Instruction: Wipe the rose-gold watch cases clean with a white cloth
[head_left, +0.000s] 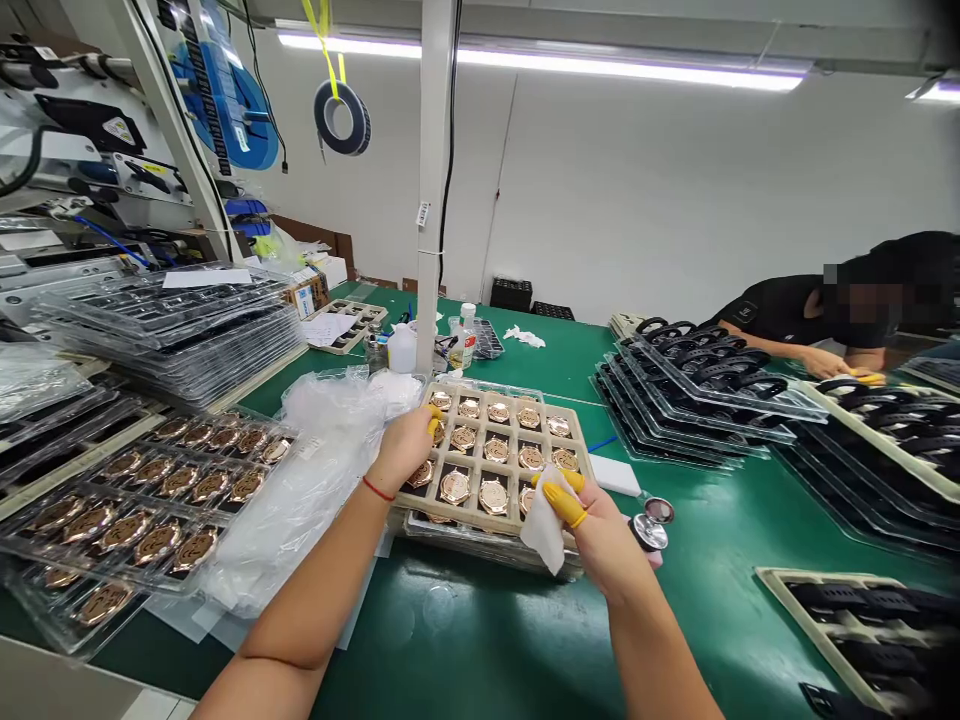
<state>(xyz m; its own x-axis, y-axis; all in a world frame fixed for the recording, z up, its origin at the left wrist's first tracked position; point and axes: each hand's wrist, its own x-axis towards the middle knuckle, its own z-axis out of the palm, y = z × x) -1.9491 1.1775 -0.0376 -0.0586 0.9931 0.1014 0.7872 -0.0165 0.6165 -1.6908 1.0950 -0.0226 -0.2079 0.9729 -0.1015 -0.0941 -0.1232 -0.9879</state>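
Note:
A beige compartment tray [574, 425] of rose-gold watch cases [493, 495] lies in front of me on top of other trays. My right hand [589, 520], with yellow finger cots on its fingers, pinches a crumpled white wipe [545, 530] over the tray's front right corner. At the tray's left edge is my left hand [405, 447], its fingers curled in by the cases; a yellow cot shows at the fingertips. Whether it grips the tray or a case is hidden.
Clear trays of watch cases [157, 540] and plastic bags [300, 510] lie left. Stacked trays of black watch straps [690, 390] stand right, near a person in black [780, 320]. A metal-topped dispenser [651, 525] is by my right hand; a post [435, 200] rises behind.

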